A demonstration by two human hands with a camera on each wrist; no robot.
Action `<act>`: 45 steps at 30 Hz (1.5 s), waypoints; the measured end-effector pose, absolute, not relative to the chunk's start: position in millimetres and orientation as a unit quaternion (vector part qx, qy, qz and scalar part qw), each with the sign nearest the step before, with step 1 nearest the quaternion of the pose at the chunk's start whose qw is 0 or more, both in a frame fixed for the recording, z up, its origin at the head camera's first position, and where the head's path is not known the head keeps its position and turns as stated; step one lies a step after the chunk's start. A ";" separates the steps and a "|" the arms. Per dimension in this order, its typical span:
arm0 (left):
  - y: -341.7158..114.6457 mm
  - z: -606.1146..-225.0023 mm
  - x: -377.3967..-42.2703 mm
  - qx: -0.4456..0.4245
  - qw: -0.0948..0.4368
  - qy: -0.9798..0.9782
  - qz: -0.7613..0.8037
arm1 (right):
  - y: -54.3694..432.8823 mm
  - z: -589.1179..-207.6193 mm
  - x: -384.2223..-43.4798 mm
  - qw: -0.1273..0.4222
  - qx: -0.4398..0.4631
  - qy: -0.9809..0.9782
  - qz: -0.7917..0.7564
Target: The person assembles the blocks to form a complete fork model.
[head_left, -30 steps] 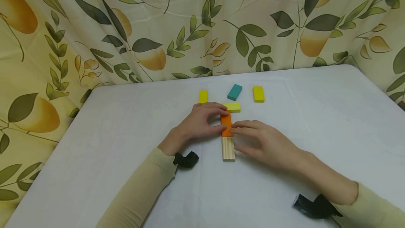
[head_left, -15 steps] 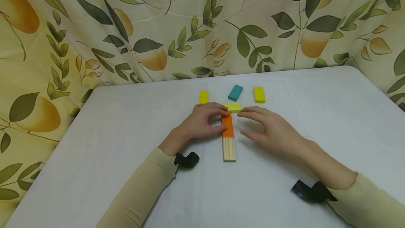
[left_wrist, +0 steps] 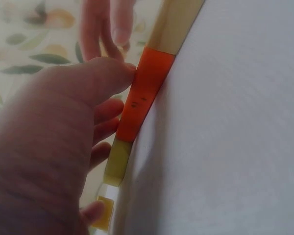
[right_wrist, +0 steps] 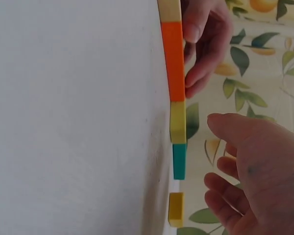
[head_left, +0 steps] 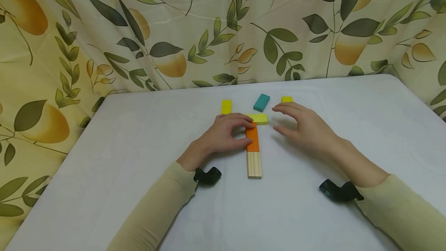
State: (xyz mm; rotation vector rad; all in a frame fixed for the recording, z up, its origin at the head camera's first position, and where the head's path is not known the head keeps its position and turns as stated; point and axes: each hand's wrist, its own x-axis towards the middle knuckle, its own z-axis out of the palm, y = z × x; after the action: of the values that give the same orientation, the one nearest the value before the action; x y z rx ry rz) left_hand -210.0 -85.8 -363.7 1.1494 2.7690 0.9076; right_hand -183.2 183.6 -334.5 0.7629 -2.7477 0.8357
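Note:
Laid end to end on the white tablecloth are a plain wooden block and an orange block. A lime-yellow block lies crosswise at the orange block's far end. My left hand rests its thumb and fingertips on the top of the orange block, fingers relaxed. With thumb and fingers spread, my right hand holds nothing and hovers right of the lime-yellow block. Its fingertips are just in front of a yellow block, partly hiding it in the head view.
Behind the row lie a teal block, turned at an angle, and another yellow block, partly behind the left hand. A curtain with fruit and leaf print hangs along the table's far edge.
My right hand has moved from beside the orange block away from me, past the lime-yellow block to the back right yellow block. My left hand has stayed on the orange block.

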 end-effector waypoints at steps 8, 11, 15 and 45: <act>-85.7 -364.1 -210.7 0.364 0.007 0.886 0.288 | 190.2 -334.2 -196.8 0.078 0.255 -0.922 0.280; -85.8 -363.7 -210.4 0.364 0.007 0.885 0.289 | 191.7 -333.3 -201.7 0.067 0.244 -0.927 0.278; -86.0 -363.7 -210.6 0.367 0.004 0.884 0.291 | 194.5 -331.9 -208.9 0.047 0.226 -0.933 0.274; -85.5 -362.8 -209.4 0.364 0.010 0.886 0.286 | 219.3 -338.4 -247.7 -0.039 0.197 -0.944 0.263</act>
State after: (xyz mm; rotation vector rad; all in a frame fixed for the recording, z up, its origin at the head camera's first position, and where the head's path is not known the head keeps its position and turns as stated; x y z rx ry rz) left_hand -209.4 -85.5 -362.8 1.1371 2.7653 0.8935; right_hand -247.7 219.3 -338.4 0.6343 -3.0414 0.8466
